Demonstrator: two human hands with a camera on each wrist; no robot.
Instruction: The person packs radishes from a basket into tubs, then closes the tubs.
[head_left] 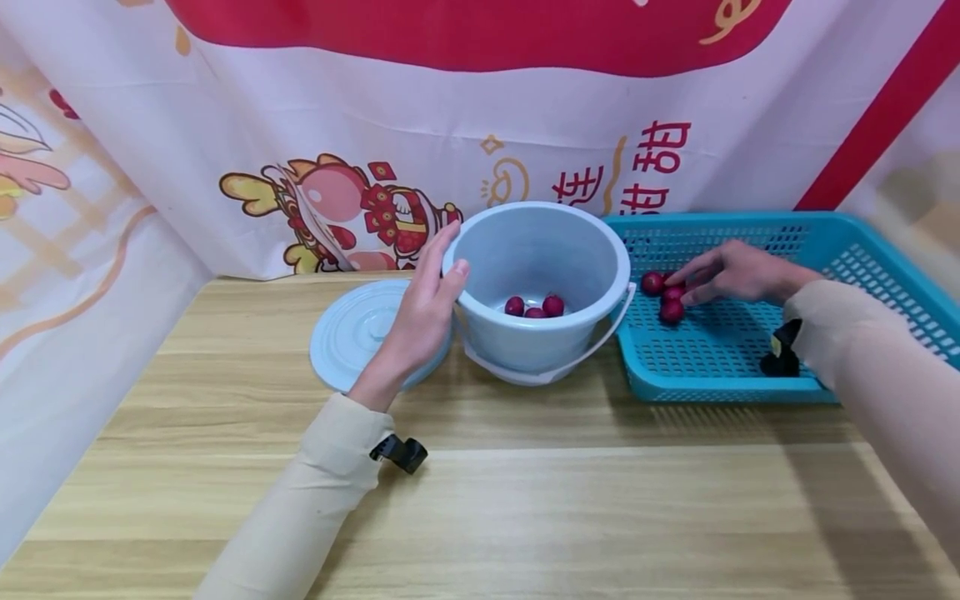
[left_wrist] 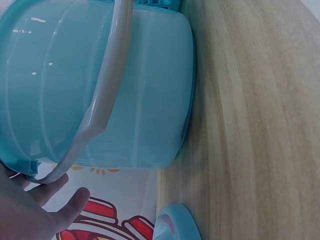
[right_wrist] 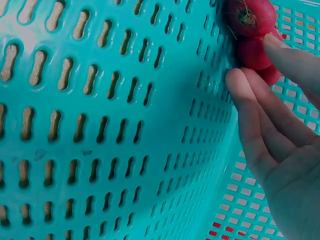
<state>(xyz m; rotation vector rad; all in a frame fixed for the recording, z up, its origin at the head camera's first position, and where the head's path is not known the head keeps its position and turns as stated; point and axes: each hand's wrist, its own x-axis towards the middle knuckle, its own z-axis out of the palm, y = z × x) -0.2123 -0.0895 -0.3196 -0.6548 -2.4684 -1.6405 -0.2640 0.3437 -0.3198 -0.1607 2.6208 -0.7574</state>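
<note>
A light blue bucket (head_left: 536,342) with a white handle (left_wrist: 107,75) stands upright on the table, three red radishes (head_left: 553,305) visible at its bottom. Against the bucket's left rim rests my left hand (head_left: 423,312), its fingers fairly straight along the outside and the thumb at the rim. Inside the turquoise basket (head_left: 712,385), my right hand (head_left: 738,273) reaches into a small cluster of radishes (head_left: 672,311). In the right wrist view its thumb and fingers pinch a radish (right_wrist: 254,52), while another radish (right_wrist: 250,17) touches it.
Left of the bucket a round light blue lid (head_left: 348,329) lies flat on the wooden table (head_left: 525,500), partly behind my left hand. The basket stands just right of the bucket. A printed cloth (head_left: 337,100) hangs behind everything.
</note>
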